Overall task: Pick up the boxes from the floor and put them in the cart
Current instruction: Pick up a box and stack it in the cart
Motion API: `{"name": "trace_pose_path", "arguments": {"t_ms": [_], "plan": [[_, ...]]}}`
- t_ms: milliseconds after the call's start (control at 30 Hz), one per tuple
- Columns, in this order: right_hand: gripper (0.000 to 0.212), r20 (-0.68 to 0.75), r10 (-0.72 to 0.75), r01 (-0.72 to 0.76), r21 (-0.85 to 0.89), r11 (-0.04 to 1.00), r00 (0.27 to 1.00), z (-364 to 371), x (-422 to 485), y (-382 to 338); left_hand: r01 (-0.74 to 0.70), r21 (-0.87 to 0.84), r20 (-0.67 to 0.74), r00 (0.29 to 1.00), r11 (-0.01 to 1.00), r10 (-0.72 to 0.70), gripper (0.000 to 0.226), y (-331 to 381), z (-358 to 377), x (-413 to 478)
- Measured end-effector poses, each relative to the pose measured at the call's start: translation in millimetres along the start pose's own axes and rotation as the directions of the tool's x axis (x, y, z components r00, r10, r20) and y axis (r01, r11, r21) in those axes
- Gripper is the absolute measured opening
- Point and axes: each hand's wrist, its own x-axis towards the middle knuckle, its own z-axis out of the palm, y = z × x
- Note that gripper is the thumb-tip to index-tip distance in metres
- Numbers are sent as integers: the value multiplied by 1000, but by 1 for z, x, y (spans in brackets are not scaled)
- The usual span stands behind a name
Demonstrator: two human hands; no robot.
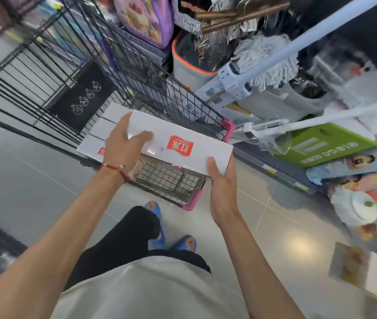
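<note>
I hold a flat white box with a red logo over the near end of a black wire shopping cart. My left hand grips its left end from above, thumb and fingers wrapped over the edge. My right hand supports its right corner from below. More white boxes of the same kind lie stacked inside the cart, just under and left of the held one. The cart has pink corner bumpers.
Shelves on the right carry mops, a grey bucket, a green carton and packaged goods. A flat pack lies on the shiny tiled floor at lower right. My feet in blue sandals stand just behind the cart.
</note>
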Motion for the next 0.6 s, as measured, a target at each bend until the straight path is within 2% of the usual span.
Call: {"name": "trace_pose_path", "arguments": {"t_ms": [167,267,367,467,500,600], "plan": [[55,-22,1,-1,8,1000,1000,29,4,1,10,-3,78,997,1000,-9,55,-2,-19,26],[62,-48,-1,-1,-41,999,999,54,18,3,3,-29,96,995,1000,0,66,-6,-31,61],[67,-93,-2,-6,-92,996,996,86,37,4,-12,-33,184,983,999,18,69,-4,-44,104],[66,-154,1,-13,-80,997,988,123,62,4,22,-56,254,967,998,-7,64,-4,-58,153],[64,-171,-5,-9,-79,997,985,131,68,4,6,-57,272,962,998,9,54,-5,-61,164],[57,-211,-24,10,-68,998,977,164,91,9,-38,-52,321,946,998,53,55,-9,-70,207]]}}
